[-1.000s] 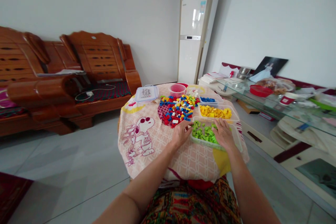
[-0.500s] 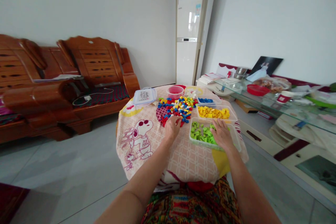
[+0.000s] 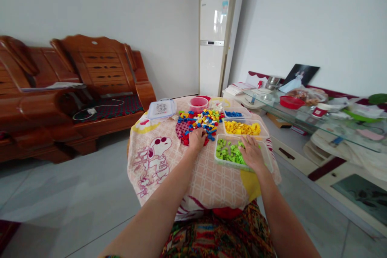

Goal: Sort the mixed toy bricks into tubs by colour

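My left hand [image 3: 197, 140] is at the near edge of a mixed pile of small toy bricks [image 3: 205, 119] in red, blue, yellow, white and green. Its fingers are curled together, and whatever they pinch is too small to make out. My right hand [image 3: 252, 154] rests over the right part of a clear plastic box [image 3: 267, 160], its fingers spread and touching or just above the green bricks [image 3: 229, 152] inside. Behind that box stands a second clear box with yellow bricks [image 3: 242, 128], and farther back a smaller one with blue bricks [image 3: 233, 114].
A pink round tub [image 3: 198, 104] and a clear lid-like box [image 3: 162, 109] stand at the table's far side. The round table has a patterned cloth [image 3: 196, 185]. Wooden seats [image 3: 99, 72] are at left; a glass-topped cabinet [image 3: 347, 125] runs along the right.
The camera view has shifted slightly, so the whole scene sits a little farther left. Both hands stay at nearly the same places, left at the pile, right over the green bricks.
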A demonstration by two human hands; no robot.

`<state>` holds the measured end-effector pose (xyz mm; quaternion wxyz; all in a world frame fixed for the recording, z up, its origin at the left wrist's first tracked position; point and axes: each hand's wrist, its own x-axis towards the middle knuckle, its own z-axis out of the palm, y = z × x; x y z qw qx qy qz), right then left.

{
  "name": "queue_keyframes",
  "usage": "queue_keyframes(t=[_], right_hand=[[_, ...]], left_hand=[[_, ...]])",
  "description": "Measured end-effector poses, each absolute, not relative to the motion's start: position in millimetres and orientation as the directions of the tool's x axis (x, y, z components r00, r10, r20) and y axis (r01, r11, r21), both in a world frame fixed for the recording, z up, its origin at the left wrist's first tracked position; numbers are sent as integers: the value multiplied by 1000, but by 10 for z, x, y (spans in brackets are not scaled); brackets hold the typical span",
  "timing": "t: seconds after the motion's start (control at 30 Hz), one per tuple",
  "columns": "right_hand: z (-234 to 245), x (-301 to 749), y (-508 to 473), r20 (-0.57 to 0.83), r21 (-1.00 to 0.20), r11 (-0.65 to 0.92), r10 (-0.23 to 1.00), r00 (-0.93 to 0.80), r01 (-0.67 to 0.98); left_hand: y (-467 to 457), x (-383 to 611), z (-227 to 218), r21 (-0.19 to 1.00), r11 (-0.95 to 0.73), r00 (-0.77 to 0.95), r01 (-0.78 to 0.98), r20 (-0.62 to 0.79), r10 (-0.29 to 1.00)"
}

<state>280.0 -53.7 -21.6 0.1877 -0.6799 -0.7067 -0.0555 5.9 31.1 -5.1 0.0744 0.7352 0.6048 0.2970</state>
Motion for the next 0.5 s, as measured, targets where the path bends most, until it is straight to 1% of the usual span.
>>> queue_keyframes(t=[0.1, 0.2, 0.33, 0.4, 0.5], right_hand=[[-219, 2799, -540, 347, -175, 72, 938, -7, 982], [-220, 2792, -539, 352, -179, 66, 936, 2, 982], [-200, 2763, -542, 346, -180, 42, 938, 23, 983], [-182, 2748, -550, 334, -180, 29, 942, 34, 983], [-157, 2735, -566, 334, -176, 37, 942, 24, 984]], left_hand=[[291, 34, -98, 511, -297, 87, 807, 394, 915], [291, 36, -139, 555, -314, 31, 770, 459, 888], [345, 168, -144, 655, -386, -33, 649, 531, 847], [405, 322, -112, 698, -444, -2, 562, 538, 843], [532, 617, -25, 747, -500, 95, 438, 514, 852]])
